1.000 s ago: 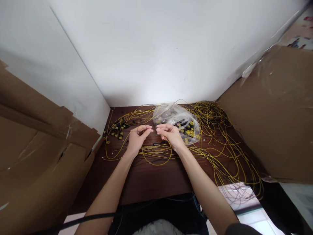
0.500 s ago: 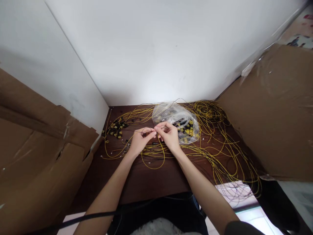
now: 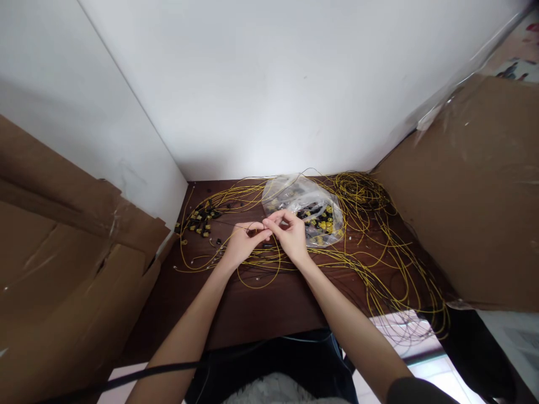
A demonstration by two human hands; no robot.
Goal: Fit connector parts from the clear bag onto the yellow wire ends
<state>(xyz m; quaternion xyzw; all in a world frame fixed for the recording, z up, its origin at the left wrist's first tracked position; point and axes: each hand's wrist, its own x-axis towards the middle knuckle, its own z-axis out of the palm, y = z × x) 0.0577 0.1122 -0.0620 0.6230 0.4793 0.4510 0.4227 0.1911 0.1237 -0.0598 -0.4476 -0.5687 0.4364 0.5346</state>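
Observation:
Over the middle of the dark wooden table (image 3: 269, 314), my left hand (image 3: 244, 242) and my right hand (image 3: 289, 233) meet at the fingertips. Both are closed in a pinch on thin wires. A yellow wire (image 3: 279, 264) hangs from the fingers in a loop down to the tabletop, and a dark wire (image 3: 229, 225) runs out to the left. The exact point where the fingers join is too small to make out. Just behind my right hand lies a clear plastic bag (image 3: 282, 191) holding several small yellow and black parts (image 3: 324, 224).
Small black and yellow connectors (image 3: 202, 219) lie at the left. A coil of yellow and black wire (image 3: 357, 188) sits at the back right, and a wire bundle (image 3: 374, 280) hangs over the right edge. Cardboard (image 3: 471, 196) and a white wall (image 3: 273, 101) enclose the table.
My fingertips have shifted slightly to the left, still together. The hanging yellow loop has swung a little left and widened.

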